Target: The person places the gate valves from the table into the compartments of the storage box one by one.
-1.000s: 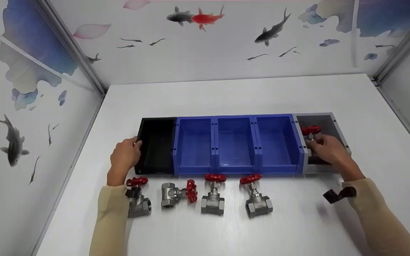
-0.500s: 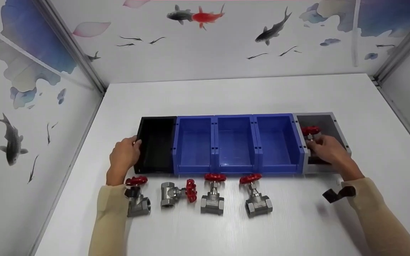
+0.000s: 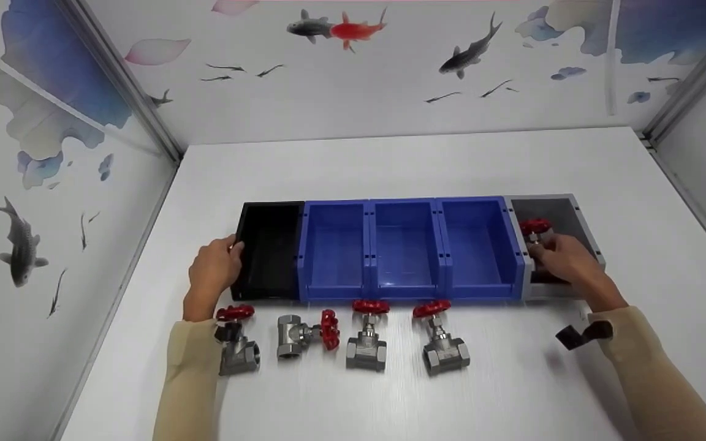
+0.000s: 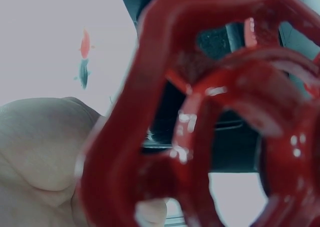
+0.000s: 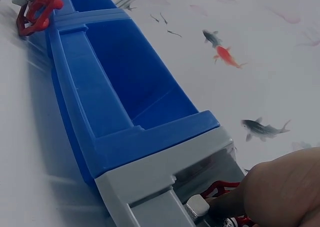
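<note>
My right hand (image 3: 567,260) reaches into the grey bin (image 3: 564,291) at the right end of the row. Its thumb and fingers pinch a metal valve with a red handwheel (image 3: 535,226); most of the valve body is hidden by the hand and bin wall. In the right wrist view, a silver hex end (image 5: 197,206) of a valve shows beside the fingers. My left hand (image 3: 215,266) holds the left wall of the black bin (image 3: 270,294) at the row's other end. Just below that hand lies another valve (image 3: 239,355), whose red handwheel (image 4: 120,127) looms large in the left wrist view.
Three blue bins (image 3: 405,291) stand joined between the black and grey ones. In front of them on the white table (image 3: 304,410) lie more red-wheeled valves, one on its side (image 3: 292,337), one in the middle (image 3: 366,352) and one further right (image 3: 445,355). Walls (image 3: 359,92) enclose the table.
The red handwheel in the grey bin has shifted slightly toward the front, with the right hand still on the valve. The left hand and the valves on the table have stayed put.
</note>
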### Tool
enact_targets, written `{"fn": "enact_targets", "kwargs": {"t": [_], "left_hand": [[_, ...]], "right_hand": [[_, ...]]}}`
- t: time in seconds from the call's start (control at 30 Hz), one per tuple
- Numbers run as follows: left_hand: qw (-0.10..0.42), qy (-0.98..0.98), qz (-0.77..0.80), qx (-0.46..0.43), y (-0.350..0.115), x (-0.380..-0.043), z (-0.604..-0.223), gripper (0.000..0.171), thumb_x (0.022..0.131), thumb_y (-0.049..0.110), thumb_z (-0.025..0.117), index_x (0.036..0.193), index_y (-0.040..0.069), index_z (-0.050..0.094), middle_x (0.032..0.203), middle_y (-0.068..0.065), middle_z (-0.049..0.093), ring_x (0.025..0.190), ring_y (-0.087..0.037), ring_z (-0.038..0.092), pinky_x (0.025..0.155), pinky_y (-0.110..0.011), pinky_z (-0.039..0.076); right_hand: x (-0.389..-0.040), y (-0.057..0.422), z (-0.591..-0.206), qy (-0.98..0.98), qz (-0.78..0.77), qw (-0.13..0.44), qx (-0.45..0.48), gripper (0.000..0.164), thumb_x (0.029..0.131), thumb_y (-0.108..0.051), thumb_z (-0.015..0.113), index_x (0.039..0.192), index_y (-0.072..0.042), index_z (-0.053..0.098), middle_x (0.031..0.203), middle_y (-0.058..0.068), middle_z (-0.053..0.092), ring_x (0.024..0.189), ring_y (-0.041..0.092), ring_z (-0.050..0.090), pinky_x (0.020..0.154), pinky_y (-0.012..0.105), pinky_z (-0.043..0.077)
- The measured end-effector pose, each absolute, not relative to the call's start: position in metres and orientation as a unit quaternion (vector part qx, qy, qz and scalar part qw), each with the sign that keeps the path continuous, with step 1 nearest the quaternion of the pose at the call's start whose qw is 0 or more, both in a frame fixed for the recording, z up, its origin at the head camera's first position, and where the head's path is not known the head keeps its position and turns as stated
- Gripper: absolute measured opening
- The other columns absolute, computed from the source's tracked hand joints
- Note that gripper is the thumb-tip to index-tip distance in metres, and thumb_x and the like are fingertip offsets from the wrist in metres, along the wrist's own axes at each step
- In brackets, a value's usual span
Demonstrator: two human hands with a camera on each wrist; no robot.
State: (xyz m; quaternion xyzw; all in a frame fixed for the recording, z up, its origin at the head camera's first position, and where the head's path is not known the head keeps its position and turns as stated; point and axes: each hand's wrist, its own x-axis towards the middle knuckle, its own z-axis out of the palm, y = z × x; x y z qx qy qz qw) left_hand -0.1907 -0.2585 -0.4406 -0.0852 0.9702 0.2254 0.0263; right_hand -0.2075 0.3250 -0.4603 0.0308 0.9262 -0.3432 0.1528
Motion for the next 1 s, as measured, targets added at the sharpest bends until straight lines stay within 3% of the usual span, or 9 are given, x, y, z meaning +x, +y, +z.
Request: {"fn": "enact_targets", "kwargs": {"t": [0.5, 1.0], "left_hand": [[0.060, 0.966, 0.226, -0.108, -0.2560, -0.1925, -0.4379, 0.048, 0.107, 0.028, 0.041, 0.148, 0.003, 0.044, 0.145, -0.026, 0.048, 0.122, -0.046, 0.054, 0.092, -0.058, 0.048], [0.054, 0.969, 0.223, -0.097, -0.2561, -0.1915, -0.4363, 0.047, 0.107, 0.026, 0.041, 0.147, 0.001, 0.044, 0.143, -0.027, 0.049, 0.119, -0.047, 0.056, 0.089, -0.058, 0.049]], "right_hand": [[-0.2081, 0.3259, -0.4588, 0.925, -0.335, 0.172, 0.042, 0.046, 0.104, -0.035, 0.043, 0.119, 0.007, 0.055, 0.103, 0.017, 0.061, 0.093, 0.028, 0.053, 0.073, 0.035, 0.042], [-0.2077, 0.3248, -0.4593, 0.921, -0.352, 0.163, 0.030, 0.032, 0.104, -0.030, 0.045, 0.101, -0.001, 0.057, 0.087, 0.006, 0.058, 0.081, 0.020, 0.050, 0.069, 0.033, 0.040]]}}
